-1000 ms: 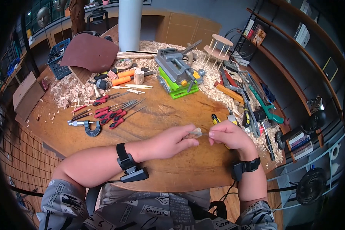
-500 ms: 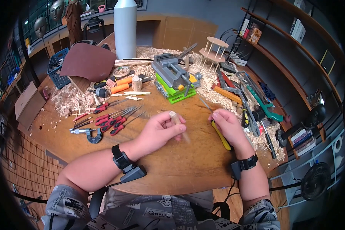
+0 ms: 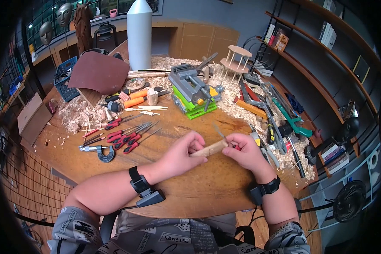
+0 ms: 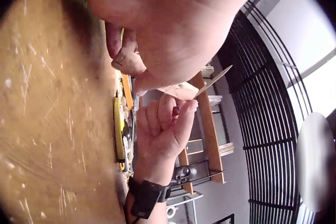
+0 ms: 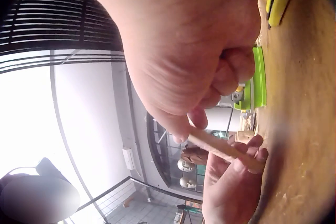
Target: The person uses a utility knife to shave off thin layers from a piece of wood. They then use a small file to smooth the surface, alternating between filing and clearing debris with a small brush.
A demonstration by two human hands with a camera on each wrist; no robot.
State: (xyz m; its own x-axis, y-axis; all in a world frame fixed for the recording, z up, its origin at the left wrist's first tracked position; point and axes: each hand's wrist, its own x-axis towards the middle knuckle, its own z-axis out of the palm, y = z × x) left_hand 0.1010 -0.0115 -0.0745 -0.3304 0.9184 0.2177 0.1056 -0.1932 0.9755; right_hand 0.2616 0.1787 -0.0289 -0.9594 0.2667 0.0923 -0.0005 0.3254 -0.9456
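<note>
A pale wooden piece (image 3: pixel 211 149) is pinched between the left hand's (image 3: pixel 178 154) thumb and fingers, its far end meeting the right hand's (image 3: pixel 246 155) fingertips. The right hand's fingers curl round a slim tool with a red handle; its thin blade (image 3: pixel 219 130) points up and away beside the wood's end. In the left wrist view the blade (image 4: pixel 215 80) sticks out past the right thumb, next to the wood (image 4: pixel 181 91). The right wrist view shows the wood (image 5: pixel 220 148) running between both hands; the right hand (image 5: pixel 184 50) hides the tool's handle there.
Red-handled tools (image 3: pixel 125 136) and a micrometer (image 3: pixel 105 154) lie at the left. A grey and green vise (image 3: pixel 194 91) stands behind the hands. Shavings, clamps and a green saw (image 3: pixel 293 120) lie at the right. A yellow cutter (image 4: pixel 118 129) is near the right hand.
The wooden piece has swung from slanting down towards the body to pointing right, its end now at the right hand. The right hand has shifted slightly left and down, still gripping the tool.
</note>
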